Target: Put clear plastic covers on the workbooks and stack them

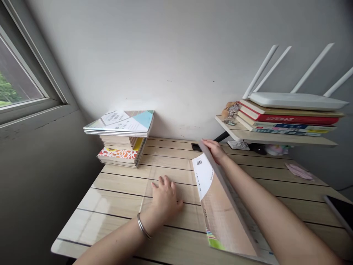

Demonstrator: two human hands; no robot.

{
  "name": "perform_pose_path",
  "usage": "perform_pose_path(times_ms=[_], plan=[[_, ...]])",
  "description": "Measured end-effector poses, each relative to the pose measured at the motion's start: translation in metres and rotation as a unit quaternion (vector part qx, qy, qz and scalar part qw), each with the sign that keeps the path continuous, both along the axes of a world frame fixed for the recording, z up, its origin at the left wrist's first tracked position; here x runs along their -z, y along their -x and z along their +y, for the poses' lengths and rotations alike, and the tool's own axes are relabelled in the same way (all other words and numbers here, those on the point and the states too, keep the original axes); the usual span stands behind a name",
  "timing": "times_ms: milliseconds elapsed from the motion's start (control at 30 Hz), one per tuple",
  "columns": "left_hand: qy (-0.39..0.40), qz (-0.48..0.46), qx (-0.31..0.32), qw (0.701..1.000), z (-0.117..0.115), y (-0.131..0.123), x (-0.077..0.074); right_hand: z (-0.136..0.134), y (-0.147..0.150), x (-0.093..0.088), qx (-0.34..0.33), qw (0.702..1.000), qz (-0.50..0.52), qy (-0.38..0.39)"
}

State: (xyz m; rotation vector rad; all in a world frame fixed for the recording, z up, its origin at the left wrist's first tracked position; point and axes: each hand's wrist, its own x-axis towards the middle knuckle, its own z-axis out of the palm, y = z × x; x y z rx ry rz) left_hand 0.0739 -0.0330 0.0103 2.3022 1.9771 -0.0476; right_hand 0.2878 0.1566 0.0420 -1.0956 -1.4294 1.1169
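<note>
A thin paperback book (220, 215) with a beige, white and green cover stands tilted in front of me, its barcode at the upper left corner. My right hand (215, 150) is closed around its far top edge. Left of the book, a see-through plastic sheet (186, 173), which looks like a book cover, lies flat on the table. On that sheet rests my left hand (165, 195), palm down with fingers spread, a silver bangle at its wrist. Whether the sheet is joined to the book I cannot tell.
Stacked books (118, 127) stand at the table's back left. On a raised shelf (286, 138) at right, a white router (296, 100) tops more books. A black object (196, 147), a pink cloth-like item (300, 172) and a dark tablet-like device (342, 211) lie on the slatted table (110, 200).
</note>
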Motion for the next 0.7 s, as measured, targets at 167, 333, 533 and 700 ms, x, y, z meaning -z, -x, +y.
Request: perform_pose_path(times_ms=[167,333,533,700], plan=[[-0.011,0.01,-0.051,0.999,0.003,-0.014,-0.005,-0.004,0.014,-0.003,-0.08,0.947,-0.304,-0.062],[-0.034,0.034,-0.036,0.998,0.002,-0.01,-0.001,-0.016,0.043,0.003,-0.075,0.856,-0.506,-0.075],[-0.053,0.05,-0.011,0.997,-0.003,-0.009,0.0,-0.023,0.067,0.013,-0.067,0.825,-0.558,-0.058],[-0.055,0.029,-0.001,0.998,-0.004,-0.003,-0.002,-0.022,0.083,0.016,-0.058,0.808,-0.584,-0.043]])
